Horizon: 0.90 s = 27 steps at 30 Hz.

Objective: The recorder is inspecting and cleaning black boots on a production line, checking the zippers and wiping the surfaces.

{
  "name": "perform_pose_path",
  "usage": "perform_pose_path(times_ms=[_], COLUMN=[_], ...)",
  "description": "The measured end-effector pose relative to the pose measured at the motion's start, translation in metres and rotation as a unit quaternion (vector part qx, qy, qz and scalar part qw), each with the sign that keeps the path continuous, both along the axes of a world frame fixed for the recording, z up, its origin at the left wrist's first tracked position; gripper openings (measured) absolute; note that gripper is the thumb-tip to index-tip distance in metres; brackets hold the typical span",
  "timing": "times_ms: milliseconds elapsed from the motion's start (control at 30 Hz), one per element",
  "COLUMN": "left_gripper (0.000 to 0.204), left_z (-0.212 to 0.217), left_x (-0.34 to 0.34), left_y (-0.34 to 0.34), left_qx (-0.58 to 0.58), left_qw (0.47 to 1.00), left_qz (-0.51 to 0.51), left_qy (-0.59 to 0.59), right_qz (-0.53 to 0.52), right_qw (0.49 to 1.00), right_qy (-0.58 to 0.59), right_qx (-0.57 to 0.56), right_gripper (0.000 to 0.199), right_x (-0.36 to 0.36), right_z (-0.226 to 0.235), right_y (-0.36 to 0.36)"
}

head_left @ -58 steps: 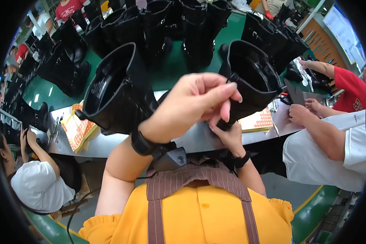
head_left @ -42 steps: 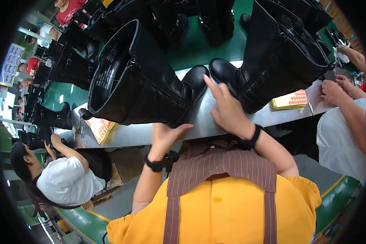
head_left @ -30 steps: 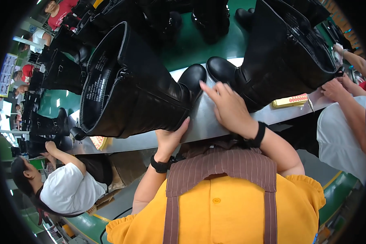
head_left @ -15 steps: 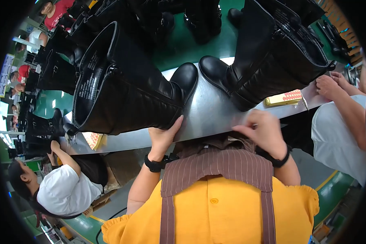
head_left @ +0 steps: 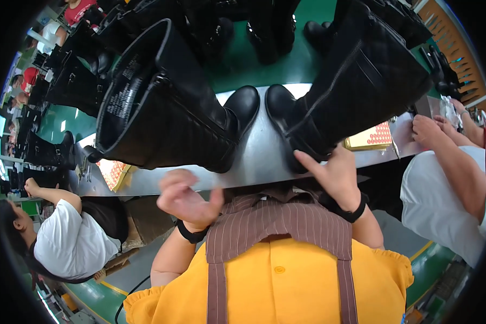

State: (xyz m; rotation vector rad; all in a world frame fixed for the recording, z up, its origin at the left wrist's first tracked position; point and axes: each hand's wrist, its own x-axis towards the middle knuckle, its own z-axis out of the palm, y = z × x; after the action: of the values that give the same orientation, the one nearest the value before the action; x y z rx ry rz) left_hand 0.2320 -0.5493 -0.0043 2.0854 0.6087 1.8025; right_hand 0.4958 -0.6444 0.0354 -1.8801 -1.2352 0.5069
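Two tall black boots stand upright on the metal bench top. The left boot shows its pale-printed lining through the open shaft, its toe pointing away from me. Around the heel of the right boot, my right hand is closed, thumb on the near side and the other fingers partly hidden behind it. A long zipper runs up this boot's visible side. Below the left boot's heel, my left hand hangs apart from it, fingers loosely curled, thumb spread, nothing held; it is slightly blurred.
Red-and-white printed yellow pads lie by the right boot and under the left boot's shaft. More black boots stand on the green surface beyond the bench. Co-workers in white sit left and right.
My left hand has let go of the left boot's heel and drawn back. My right hand has taken hold of the right boot's heel, and that boot has turned, showing its zipper.
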Motion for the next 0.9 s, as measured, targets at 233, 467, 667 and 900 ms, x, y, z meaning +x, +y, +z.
perform_pose_path(times_ms=[233, 467, 667, 900], left_gripper=[0.094, 0.023, 0.025, 0.035], left_z=[0.019, -0.003, 0.017, -0.007], left_x=[0.088, 0.099, 0.088, 0.082], left_y=[-0.001, -0.015, -0.014, -0.006], left_qx=[-0.422, -0.352, -0.432, -0.397], left_qw=[0.813, 0.917, 0.868, 0.881], left_qz=[-0.255, -0.136, -0.181, -0.155], left_qy=[0.309, 0.127, 0.167, 0.207], right_qz=[0.213, -0.027, -0.008, -0.078], right_qw=[0.976, 0.918, 0.939, 0.941], right_qy=[0.020, -0.373, -0.317, -0.308], right_qx=[-0.047, -0.134, -0.137, -0.114], right_gripper=[0.058, 0.059, 0.049, 0.022], right_x=[0.008, 0.086, 0.099, 0.106], right_z=[0.003, -0.034, -0.034, -0.027], right_y=[-0.006, 0.030, 0.030, 0.047])
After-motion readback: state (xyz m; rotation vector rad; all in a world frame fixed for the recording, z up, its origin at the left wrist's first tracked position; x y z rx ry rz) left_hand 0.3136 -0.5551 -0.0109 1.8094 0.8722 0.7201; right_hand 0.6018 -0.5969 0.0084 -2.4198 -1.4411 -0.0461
